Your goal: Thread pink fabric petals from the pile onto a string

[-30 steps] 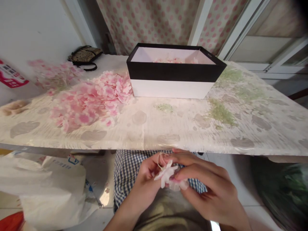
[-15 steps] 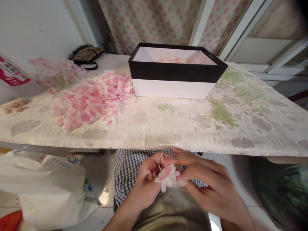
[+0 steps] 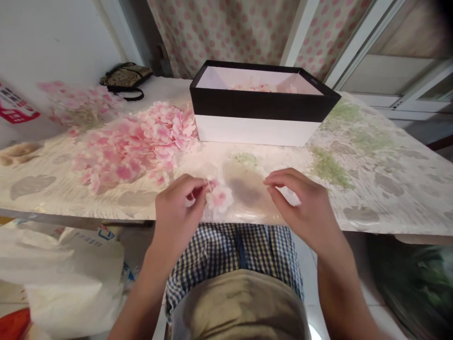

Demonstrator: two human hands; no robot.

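Pink artificial blossom (image 3: 219,198), touching left hand's (image 3: 179,208) grip, right hand (image 3: 304,203) apart

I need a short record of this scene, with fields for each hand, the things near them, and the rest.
Left hand: pinches the thin pale string of a pink-and-white fabric flower.
Right hand: holds nothing visible, fingers curled over the table.
Near hands: translucent plastic film; heap of pink fabric petals.
Rest: black-and-white rectangular box with pink blossoms inside; leaf-patterned table cover; pink polka-dot curtain.
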